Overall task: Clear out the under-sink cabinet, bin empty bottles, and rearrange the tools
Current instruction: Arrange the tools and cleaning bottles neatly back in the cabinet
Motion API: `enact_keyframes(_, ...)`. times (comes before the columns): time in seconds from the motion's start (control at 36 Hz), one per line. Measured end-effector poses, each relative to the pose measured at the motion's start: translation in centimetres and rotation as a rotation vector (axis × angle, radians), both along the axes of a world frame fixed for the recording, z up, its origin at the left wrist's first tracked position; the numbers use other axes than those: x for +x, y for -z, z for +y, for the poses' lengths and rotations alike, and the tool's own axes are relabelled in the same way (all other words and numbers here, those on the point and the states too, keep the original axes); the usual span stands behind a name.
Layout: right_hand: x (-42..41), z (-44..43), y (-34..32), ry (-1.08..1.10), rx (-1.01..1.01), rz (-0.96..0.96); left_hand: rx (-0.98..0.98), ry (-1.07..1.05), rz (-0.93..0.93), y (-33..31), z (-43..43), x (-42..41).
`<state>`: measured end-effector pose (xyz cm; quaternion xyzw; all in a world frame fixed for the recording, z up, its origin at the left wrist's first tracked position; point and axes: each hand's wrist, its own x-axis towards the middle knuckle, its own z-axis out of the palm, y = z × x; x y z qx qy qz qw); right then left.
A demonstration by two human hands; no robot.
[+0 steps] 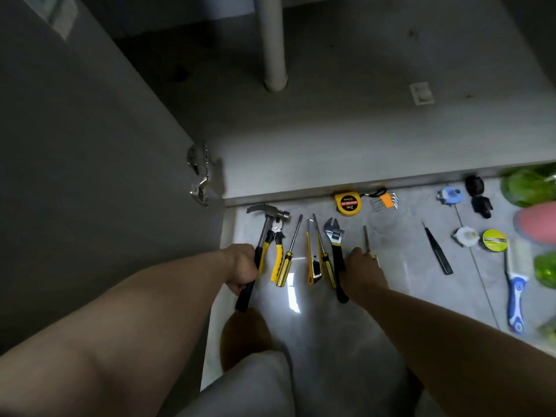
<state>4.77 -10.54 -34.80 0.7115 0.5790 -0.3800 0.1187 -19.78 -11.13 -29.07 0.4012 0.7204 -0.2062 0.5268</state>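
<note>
Gripping the black-and-yellow claw hammer (264, 227) by its handle in my left hand (242, 267), my right hand (362, 270) closed on a slim grey metal shaft (366, 237) just beside the black-handled adjustable wrench (335, 242), I judged it best to lift each tool clear, not drag it across its neighbours. The tools lay in a row on the grey tiled floor (406, 266) before the open under-sink cabinet (361, 130).

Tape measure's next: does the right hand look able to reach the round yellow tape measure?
Probably: bare floor lies between right hand and yellow tape measure, though it holds a thin metal rod.
</note>
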Motion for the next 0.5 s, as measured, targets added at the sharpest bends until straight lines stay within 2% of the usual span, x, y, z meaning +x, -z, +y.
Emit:
enact_keyframes(0.19, -0.7, 0.2, 0.8, -0.025, -0.068, -0.063, 0.185, -0.02, 0.155, 2.6, -0.8, 0.2)
enact_keyframes(0.28, -0.5, 0.5, 0.9, -0.053, -0.087, -0.083, 0.199, -0.025, 0.184, 3.3, -0.5, 0.5)
enact_keyframes(0.5, 1.3, -0.1, 0.6, -0.126, -0.095, 0.071, 0.255, -0.213, 0.163, 5.2, -0.8, 1.5)
